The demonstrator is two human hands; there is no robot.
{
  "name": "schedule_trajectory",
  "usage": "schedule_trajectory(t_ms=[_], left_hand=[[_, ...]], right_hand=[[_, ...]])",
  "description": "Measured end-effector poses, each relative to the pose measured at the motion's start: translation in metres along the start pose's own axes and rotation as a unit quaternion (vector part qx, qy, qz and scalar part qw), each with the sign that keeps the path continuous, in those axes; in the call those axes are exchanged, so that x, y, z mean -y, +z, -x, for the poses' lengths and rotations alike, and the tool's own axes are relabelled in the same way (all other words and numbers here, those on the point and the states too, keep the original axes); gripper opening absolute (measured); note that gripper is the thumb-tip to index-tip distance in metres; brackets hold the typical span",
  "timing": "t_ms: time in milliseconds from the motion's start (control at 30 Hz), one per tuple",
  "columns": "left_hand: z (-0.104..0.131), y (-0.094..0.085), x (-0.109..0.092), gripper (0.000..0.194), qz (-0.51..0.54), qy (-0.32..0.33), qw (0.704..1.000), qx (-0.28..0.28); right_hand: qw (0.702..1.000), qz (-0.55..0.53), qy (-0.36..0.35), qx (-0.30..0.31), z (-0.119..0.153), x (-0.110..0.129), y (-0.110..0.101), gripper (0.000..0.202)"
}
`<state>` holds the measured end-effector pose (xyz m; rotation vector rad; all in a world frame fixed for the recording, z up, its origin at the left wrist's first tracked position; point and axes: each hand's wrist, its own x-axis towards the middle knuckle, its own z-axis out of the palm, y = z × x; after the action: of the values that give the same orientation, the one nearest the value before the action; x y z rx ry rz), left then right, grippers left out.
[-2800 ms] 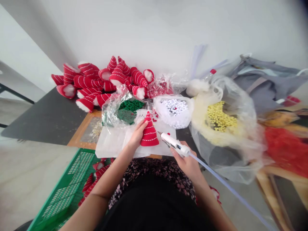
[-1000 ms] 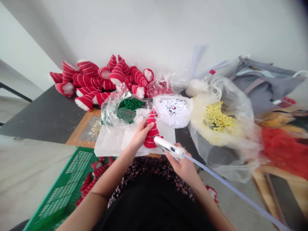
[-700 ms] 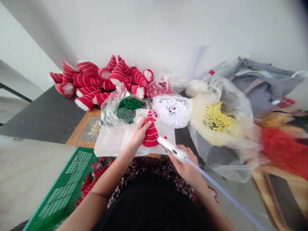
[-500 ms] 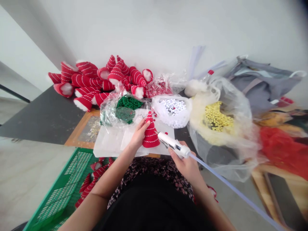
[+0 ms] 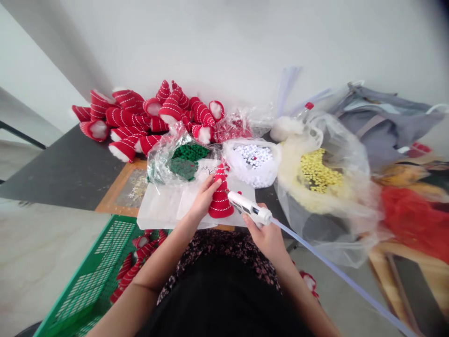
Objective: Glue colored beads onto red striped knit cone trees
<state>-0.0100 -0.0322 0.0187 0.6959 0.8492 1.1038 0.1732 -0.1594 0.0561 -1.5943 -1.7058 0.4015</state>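
Note:
A red cone with white stitched stripes [image 5: 221, 202] is upright over white paper [image 5: 159, 206], tip pointing away from me. My left hand [image 5: 205, 195] is closed on its left side near the upper half. In my right hand [image 5: 265, 234] is a white glue gun [image 5: 247, 206], gripped by its handle, with a long translucent glue stick [image 5: 326, 264] trailing from its back. The gun's nozzle points at the cone's right side, at or very near the surface; whether they touch I cannot tell. A small red pompom [image 5: 239, 192] lies just beyond the gun.
Stuffed red cones [image 5: 129, 119] are piled at the back left. Bags of green pompoms [image 5: 189, 152], white pompoms [image 5: 257, 157] and yellow pompoms [image 5: 321, 173] stand behind and right. A green crate [image 5: 87, 262] with more cones sits below left. A grey bag [image 5: 379, 121] lies back right.
The glue gun and my right hand have shifted slightly left, bringing the nozzle against or nearer the cone's right side. My left hand still holds the cone.

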Motion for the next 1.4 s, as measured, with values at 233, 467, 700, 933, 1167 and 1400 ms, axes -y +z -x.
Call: schedule_trajectory(t_ms=[233, 467, 700, 933, 1167, 1400], left_hand=[[0.001, -0.001, 0.001, 0.040, 0.004, 0.004, 1.000, 0.018], [-0.003, -0.005, -0.002, 0.039, 0.033, -0.010, 0.999, -0.017], [-0.001, -0.011, -0.006, 0.038, 0.040, -0.036, 0.999, -0.005], [0.002, -0.014, -0.010, 0.055, 0.050, -0.056, 0.996, 0.040], [0.001, -0.013, -0.009, 0.049, 0.035, -0.052, 0.998, 0.028], [0.002, -0.015, -0.009, 0.047, 0.029, -0.040, 0.998, 0.023]], right_hand=[[1.000, 0.027, -0.014, 0.000, -0.001, 0.001, 0.001, 0.029], [0.999, 0.035, -0.008, -0.026, 0.003, 0.000, -0.014, 0.021], [0.986, -0.154, 0.070, 0.007, -0.003, -0.014, -0.007, 0.025], [0.970, -0.216, 0.105, 0.045, -0.008, -0.017, 0.002, 0.031], [0.966, -0.222, 0.113, 0.063, -0.009, -0.018, 0.002, 0.036], [0.983, -0.154, 0.098, -0.001, -0.004, -0.021, -0.002, 0.028]])
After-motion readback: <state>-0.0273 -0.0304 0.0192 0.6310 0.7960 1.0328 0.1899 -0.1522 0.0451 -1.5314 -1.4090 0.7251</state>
